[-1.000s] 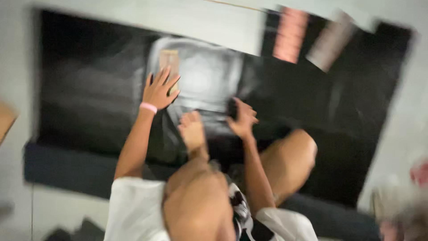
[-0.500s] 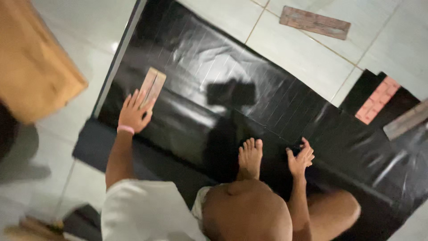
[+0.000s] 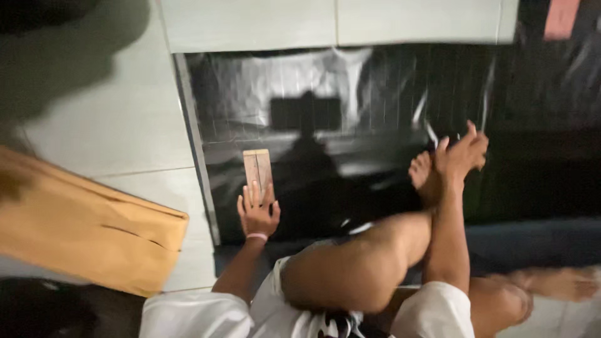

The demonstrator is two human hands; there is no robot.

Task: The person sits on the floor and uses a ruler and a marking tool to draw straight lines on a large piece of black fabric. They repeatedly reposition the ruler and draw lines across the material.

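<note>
Black plastic sheet (image 3: pixel 375 112) is seen spread flat over the tiled floor (image 3: pixel 113 125), its far edge against pale tiles; a small wooden block (image 3: pixel 258 169) rests on it near the left edge; wrinkles remain, so smoothing is judged unfinished; left hand (image 3: pixel 256 213) is laid flat, fingers spread, touching the block's near end; right hand (image 3: pixel 462 150) is blurred by the foot (image 3: pixel 422 178), grip cannot be told.
</note>
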